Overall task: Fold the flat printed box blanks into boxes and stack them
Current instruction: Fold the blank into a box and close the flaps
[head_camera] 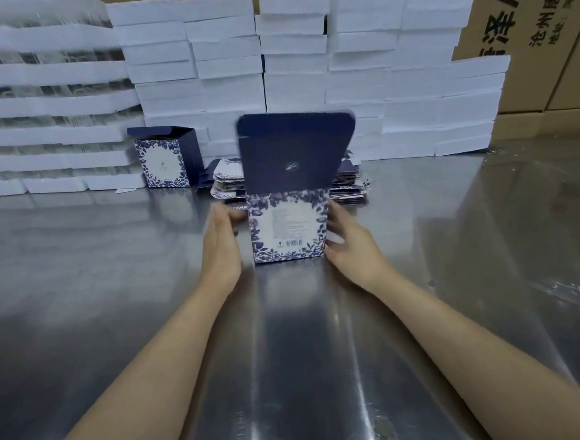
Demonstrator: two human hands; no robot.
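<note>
- The box stands upright in the middle of the steel table, printed side facing near. It rests on its base, probably so the bottom stays closed under its own weight.
- Its dark lid flap points straight up and is not tucked in, so the closing step looks undone.
- The left hand sits at the box's left side with fingers straight and spread flat. It is blurred, so I cannot tell whether it actually touches the wall.
- The right hand is against the box's right edge. Blur hides whether its fingers curl round the corner or only press on it.
- With one hand on each side, the likely aim is to square the walls and steady the box.
- The pile of flat blanks lies just behind the box, within easy reach for the next one.
- A finished box stands far left, also with its flap open, perhaps starting the row to stack.
- White foam blocks are stacked along the far edge, and cardboard cartons stand far right.
</note>
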